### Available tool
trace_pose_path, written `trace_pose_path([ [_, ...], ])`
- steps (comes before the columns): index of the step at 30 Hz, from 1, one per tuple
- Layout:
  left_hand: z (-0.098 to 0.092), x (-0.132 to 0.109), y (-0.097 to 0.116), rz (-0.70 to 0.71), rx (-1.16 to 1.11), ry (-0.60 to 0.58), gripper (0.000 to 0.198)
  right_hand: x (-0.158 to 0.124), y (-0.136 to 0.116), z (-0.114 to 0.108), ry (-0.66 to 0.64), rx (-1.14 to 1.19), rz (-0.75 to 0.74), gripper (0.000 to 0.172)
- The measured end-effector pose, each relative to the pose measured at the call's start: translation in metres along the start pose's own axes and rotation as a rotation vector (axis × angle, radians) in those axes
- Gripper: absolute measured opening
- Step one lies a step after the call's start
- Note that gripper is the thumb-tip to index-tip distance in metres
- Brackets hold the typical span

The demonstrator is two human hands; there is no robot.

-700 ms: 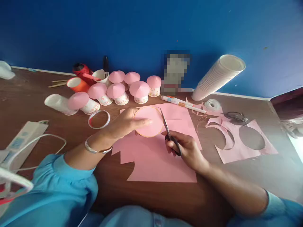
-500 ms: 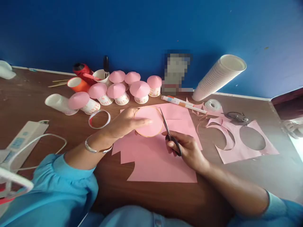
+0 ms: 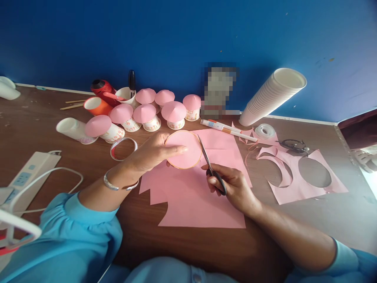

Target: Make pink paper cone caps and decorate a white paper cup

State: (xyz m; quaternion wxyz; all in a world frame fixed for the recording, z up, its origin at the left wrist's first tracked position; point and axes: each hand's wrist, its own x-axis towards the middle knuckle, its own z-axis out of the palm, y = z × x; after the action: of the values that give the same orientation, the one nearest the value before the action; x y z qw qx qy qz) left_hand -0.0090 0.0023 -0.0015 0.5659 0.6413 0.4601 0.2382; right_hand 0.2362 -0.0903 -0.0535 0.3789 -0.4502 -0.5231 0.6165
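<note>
1. My left hand [image 3: 151,152], fingers closed, pinches the pink circle [image 3: 182,151] above the pink sheet [image 3: 200,204].
2. My right hand [image 3: 234,188] grips the scissors [image 3: 209,167], blade tips at the circle's right edge.
3. The circle has edged slightly leftward.

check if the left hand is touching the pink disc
Touching. The head view shows the left hand with fingers lying across the disc; the right hand holds scissors beside it.

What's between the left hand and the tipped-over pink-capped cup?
A clear tape ring lies flat on the table there, close to the left hand, which holds the pink paper disc; the tipped cup sits beyond it. Head view shows it.
</note>
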Motion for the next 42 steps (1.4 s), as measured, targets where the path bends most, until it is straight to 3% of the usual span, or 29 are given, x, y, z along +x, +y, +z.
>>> trace_pose_path([
  [21, -0.0034, -0.0005, 0.0062, 0.023, 0.041, 0.028, 0.031, -0.0015, 0.0018, -0.0005, 0.012, 0.012, -0.032, 0.042],
  [34, -0.0041, -0.0012, 0.0050, -0.004, 0.047, 0.043, 0.033, -0.0028, 0.0004, 0.0002, 0.020, 0.031, 0.017, 0.047],
  [42, -0.0048, 0.0012, 0.0087, 0.065, 0.063, -0.026, 0.035, 0.0001, -0.0025, 0.0012, 0.013, 0.015, 0.046, 0.051],
])
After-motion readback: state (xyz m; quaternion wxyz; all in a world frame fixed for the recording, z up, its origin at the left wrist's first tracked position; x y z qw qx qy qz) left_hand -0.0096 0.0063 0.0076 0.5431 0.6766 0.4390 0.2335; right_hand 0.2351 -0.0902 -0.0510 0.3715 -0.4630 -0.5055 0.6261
